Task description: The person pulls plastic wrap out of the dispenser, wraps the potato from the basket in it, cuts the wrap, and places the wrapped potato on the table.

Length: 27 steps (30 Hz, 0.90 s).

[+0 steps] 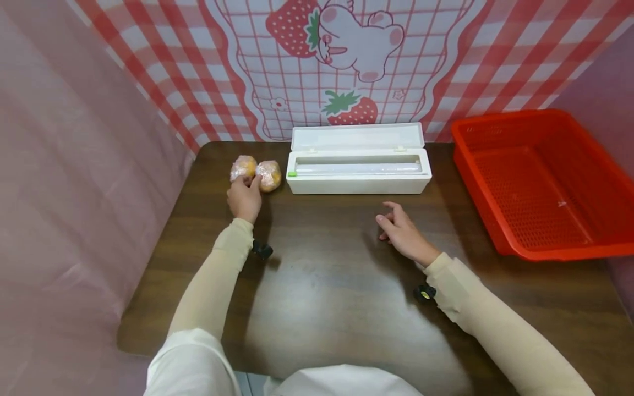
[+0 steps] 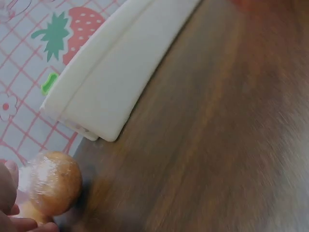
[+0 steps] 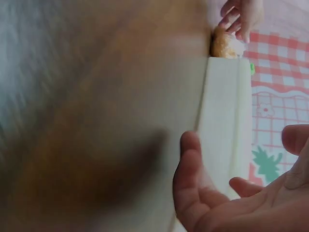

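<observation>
Two round, orange-coloured fruits in clear plastic wrap, a left one (image 1: 243,166) and a right one (image 1: 269,176), sit side by side at the table's back left. My left hand (image 1: 245,200) is at their near side, its fingertips at the left fruit and its thumb by the right one. In the left wrist view the right wrapped fruit (image 2: 57,183) partly covers the other. To their right stands a white cling film dispenser (image 1: 359,184), lid up, with a roll inside. My right hand (image 1: 403,234) hovers in front of it, fingers loosely bent around nothing.
A red plastic basket (image 1: 487,203) with a perforated bottom stands at the right of the brown table (image 1: 317,297). Behind the dispenser rises a red-checked cloth (image 1: 277,104) with strawberries. A green slider (image 1: 292,174) sits at the dispenser's left end.
</observation>
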### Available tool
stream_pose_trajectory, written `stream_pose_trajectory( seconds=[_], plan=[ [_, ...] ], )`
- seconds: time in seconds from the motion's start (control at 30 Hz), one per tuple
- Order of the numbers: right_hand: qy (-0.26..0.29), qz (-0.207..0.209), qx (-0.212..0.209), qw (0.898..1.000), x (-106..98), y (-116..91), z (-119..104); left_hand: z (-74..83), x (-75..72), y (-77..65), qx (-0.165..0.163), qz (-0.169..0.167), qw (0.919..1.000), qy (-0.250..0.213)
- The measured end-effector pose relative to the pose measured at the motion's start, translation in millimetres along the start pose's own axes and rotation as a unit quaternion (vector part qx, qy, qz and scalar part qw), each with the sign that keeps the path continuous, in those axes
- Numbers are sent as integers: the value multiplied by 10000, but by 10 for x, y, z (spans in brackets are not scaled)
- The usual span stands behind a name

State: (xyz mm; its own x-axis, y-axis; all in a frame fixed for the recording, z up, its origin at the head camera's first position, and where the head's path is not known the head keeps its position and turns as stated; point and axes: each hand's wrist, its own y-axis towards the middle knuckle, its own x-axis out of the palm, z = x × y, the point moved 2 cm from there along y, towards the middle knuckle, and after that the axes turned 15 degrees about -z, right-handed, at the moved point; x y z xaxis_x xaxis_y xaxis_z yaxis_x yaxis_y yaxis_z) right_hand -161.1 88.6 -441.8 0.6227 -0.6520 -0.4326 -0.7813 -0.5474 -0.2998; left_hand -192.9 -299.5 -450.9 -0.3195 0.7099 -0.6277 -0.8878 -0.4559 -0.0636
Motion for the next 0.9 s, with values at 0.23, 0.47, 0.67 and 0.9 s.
stream_pose_trajectory(
  seconds=[0.23, 0.47, 0.67, 0.9],
  plan=[
    [-887, 34, -184, 9959, -231, -169, -242, 258, -134, -221, 1011, 55, 9885, 1121],
    [-1762, 35, -614, 9824, -430, -268, -461, 670, -124, -518, 2691, -101, 9378, 2193],
    [-2363, 721, -108, 9689, -569, -331, -517, 902, 95, -711, 4032, -476, 8589, 3122],
    [-3502, 970, 554, 9300, -690, -667, -678, 928, 288, -640, 4106, -437, 8391, 3540]
  ],
)
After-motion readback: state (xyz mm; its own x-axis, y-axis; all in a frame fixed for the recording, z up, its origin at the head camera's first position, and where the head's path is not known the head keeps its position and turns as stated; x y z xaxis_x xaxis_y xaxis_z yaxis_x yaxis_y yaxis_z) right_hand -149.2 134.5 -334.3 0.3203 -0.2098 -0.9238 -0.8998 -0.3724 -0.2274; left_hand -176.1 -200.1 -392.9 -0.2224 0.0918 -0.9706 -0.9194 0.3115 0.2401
